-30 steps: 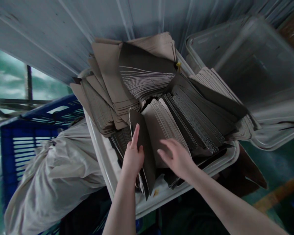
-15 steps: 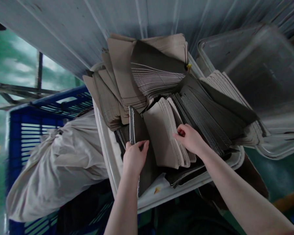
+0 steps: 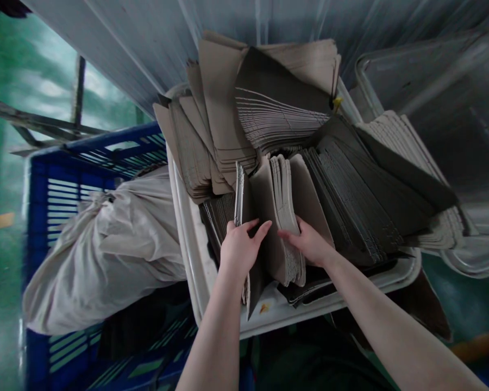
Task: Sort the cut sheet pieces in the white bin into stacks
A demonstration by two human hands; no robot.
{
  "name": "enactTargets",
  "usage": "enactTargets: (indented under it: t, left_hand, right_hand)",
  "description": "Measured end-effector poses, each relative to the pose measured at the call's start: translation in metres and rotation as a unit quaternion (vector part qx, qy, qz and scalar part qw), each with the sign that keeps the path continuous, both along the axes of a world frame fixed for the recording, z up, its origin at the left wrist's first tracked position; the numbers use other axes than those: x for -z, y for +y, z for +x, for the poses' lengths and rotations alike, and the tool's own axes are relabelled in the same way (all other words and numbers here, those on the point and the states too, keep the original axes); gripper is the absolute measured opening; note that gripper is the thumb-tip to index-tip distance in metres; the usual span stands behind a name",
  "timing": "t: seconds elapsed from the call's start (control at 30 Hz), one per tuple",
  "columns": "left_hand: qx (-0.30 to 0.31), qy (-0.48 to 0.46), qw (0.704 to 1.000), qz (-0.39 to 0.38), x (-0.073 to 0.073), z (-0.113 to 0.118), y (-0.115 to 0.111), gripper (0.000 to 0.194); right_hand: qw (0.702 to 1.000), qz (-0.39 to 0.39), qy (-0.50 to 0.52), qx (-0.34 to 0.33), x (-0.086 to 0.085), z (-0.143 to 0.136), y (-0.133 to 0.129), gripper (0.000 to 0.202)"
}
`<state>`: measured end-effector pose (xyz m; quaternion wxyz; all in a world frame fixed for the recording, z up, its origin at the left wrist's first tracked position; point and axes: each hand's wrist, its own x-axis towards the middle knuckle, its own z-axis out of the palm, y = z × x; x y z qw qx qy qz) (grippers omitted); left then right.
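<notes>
My left hand [image 3: 240,247] is at a thin bundle of dark grey sheets [image 3: 257,279] standing on edge, its fingers around the bundle's left edge. The left thumb and index finger are apart, pointing toward the beige sheets. My right hand [image 3: 307,241] grips the right side of a stack of beige cardboard-like sheets [image 3: 283,201], fingertips on their edges. A separate beige sheet [image 3: 312,193] leans just behind that hand. Both stacks stand in a white plastic bin [image 3: 187,244]. Some fingers of each hand are hidden by the sheets.
More beige sheets [image 3: 224,98] and a fanned dark stack [image 3: 283,117] fill the bin's back. Dark sheets [image 3: 350,201] lean at the right. A blue crate [image 3: 36,217] with a pale cloth bundle [image 3: 118,250] stands left; a clear plastic box [image 3: 432,108] is at right.
The view has shifted, moving the bin rightward and slightly up. My right hand has closed around the beige stack's side, parting one sheet from it. My left thumb has spread from the index finger.
</notes>
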<state>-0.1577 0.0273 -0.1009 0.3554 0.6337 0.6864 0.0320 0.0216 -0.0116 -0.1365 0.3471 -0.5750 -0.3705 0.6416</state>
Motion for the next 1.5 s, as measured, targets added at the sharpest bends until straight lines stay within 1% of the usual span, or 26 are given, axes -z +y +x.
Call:
enactTargets:
  t: [0.13, 0.33, 0.53, 0.77, 0.93, 1.2, 1.4, 1.5]
  left_hand:
    - [-0.011, 0.001, 1.0, 0.0, 0.002, 0.001, 0.0, 0.069]
    - [-0.025, 0.024, 0.999, -0.003, 0.002, 0.003, 0.001, 0.071]
    - [-0.009, 0.005, 1.0, 0.002, 0.004, 0.003, 0.001, 0.067]
    - [0.007, -0.028, 1.0, -0.01, 0.002, -0.006, 0.003, 0.057]
    - [-0.002, -0.025, 1.0, -0.004, 0.003, -0.009, 0.003, 0.058]
    - [-0.013, -0.015, 1.0, -0.01, -0.001, -0.01, 0.004, 0.059]
    - [-0.012, -0.03, 0.999, -0.012, 0.0, -0.01, 0.004, 0.059]
    - [-0.018, -0.021, 1.0, -0.012, -0.001, -0.009, 0.004, 0.061]
  right_hand:
    - [1.0, 0.014, -0.016, -0.018, -0.003, -0.007, 0.003, 0.056]
    - [0.999, 0.0, -0.029, -0.025, -0.004, -0.013, 0.005, 0.064]
    - [0.999, 0.013, -0.028, -0.02, -0.001, -0.016, 0.005, 0.062]
    - [0.999, 0.01, -0.034, -0.025, -0.001, -0.018, 0.006, 0.061]
    - [0.999, 0.012, -0.033, -0.024, -0.001, -0.018, 0.005, 0.062]
    - [0.999, 0.006, -0.039, -0.018, 0.0, -0.018, 0.004, 0.063]
    - [1.0, -0.001, -0.029, -0.013, 0.0, -0.02, 0.004, 0.065]
    - [1.0, 0.001, -0.027, -0.014, 0.0, -0.02, 0.004, 0.064]
